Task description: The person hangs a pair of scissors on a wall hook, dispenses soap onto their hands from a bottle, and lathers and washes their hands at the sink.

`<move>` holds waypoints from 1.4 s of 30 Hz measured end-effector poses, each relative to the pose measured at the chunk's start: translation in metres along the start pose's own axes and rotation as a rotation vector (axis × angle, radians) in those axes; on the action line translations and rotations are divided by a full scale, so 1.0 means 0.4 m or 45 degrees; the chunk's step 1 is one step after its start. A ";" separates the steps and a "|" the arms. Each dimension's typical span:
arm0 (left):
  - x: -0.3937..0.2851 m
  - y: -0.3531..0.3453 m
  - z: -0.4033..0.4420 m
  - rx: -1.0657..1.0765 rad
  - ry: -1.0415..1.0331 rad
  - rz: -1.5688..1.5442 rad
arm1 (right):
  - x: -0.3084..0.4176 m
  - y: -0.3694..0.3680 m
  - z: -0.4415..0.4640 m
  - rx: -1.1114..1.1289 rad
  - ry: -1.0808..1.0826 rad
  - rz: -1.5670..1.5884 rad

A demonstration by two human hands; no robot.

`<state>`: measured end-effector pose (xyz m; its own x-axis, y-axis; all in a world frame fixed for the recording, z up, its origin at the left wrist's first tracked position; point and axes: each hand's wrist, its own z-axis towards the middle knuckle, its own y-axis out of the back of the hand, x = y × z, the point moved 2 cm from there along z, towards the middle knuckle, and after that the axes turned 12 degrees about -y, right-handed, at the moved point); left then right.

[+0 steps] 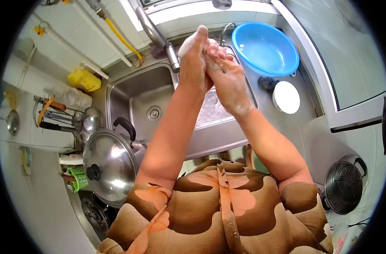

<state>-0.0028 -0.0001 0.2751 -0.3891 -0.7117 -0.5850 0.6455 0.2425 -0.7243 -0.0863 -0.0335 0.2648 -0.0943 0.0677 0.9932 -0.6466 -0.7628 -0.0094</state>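
Over the double sink, my left hand (194,55) and my right hand (229,80) are pressed palm to palm, both coated in white soap lather. The left one stands edge-on with its fingers stretched upward and thick foam on its outer side. Against its palm, the right fingers are bent and gripping it, their wet tips showing. Parts of both palms are hidden where they meet. Just left of the hands is the metal faucet (172,57). Below them lies the right basin (212,108), which looks wet; the left basin (133,93) has a round drain.
A blue plastic basin (265,48), dark scrubber (267,83) and white bowl (286,97) are right of the sink. A lidded steel pot (110,167) stands at left, near hanging utensils (66,118) and a yellow bottle (83,79). A black pan (344,186) is at far right.
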 end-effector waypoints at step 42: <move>0.232 -0.147 -0.044 -0.462 -0.045 0.356 | 0.022 0.231 0.077 -0.473 0.939 -0.717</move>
<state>-0.0887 -0.0689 0.2569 -0.2064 -0.6066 -0.7677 0.4480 0.6390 -0.6253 -0.1237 -0.1232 0.2764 -0.0662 0.8361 0.5446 -0.9253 -0.2556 0.2800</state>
